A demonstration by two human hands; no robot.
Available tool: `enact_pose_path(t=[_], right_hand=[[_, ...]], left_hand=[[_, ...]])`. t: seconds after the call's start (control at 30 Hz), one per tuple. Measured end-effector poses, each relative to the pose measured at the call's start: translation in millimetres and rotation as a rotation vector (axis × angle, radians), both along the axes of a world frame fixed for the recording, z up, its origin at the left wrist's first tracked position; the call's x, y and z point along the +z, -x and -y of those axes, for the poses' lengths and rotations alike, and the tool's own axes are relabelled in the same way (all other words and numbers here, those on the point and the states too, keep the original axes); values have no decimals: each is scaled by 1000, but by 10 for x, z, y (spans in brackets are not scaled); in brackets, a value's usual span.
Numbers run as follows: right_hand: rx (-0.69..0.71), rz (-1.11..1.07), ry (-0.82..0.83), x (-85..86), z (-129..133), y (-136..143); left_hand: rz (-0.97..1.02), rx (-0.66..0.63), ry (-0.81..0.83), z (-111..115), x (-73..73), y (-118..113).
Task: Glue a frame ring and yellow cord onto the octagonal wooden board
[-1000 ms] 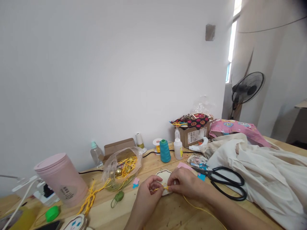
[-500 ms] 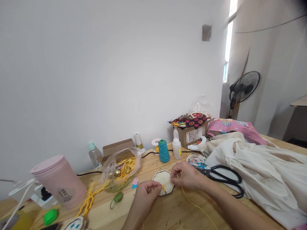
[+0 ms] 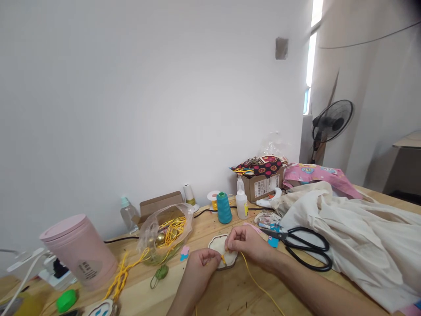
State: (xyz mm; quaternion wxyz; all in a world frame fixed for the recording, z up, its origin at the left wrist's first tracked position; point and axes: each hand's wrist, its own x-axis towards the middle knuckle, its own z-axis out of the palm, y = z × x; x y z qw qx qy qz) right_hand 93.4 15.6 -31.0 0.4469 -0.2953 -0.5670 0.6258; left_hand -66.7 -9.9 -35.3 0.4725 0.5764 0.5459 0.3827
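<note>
A cream, scalloped-edged plaque (image 3: 216, 242) lies on the wooden table, a yellow cord (image 3: 259, 286) knotted over its lower part. My left hand (image 3: 204, 264) pinches the cord at the knot, thumb and forefinger together at the plaque's lower left. Above the plaque's right side, my right hand (image 3: 245, 243) has its fingertips closed on the cord close to the knot. From that hand the cord's long end trails down toward the table's front. The fingertips partly hide the knot. Black-handled scissors (image 3: 307, 245) lie right of my right hand.
Behind the hands stand a teal thread cone (image 3: 224, 208) and a white glue bottle (image 3: 242, 205). To the left are a plastic bag of yellow cords (image 3: 174, 226), a green cord bundle (image 3: 161, 272) and a pink canister (image 3: 80, 252). White cloth (image 3: 348, 228) covers the right side.
My right hand has moved left, closer to the knot and my left hand, with the cord in its fingers. My left hand has barely moved.
</note>
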Motion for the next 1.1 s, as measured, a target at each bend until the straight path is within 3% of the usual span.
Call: enact_pose_path(t=[0.23,0.6,0.87,1.1], right_hand=[[-115,26,40,16,-16,-15],[-159,10,109,-31,-54,-4],[-277,76,131,3,-52,16],[-243,98,61,-3,-80,-37]], left_hand=[[62,-7,-9,-42,-84,23],[107,0,45,42,68,-75],[131,-34,81,44,35,-80],[99,5,23,40,25,-77]])
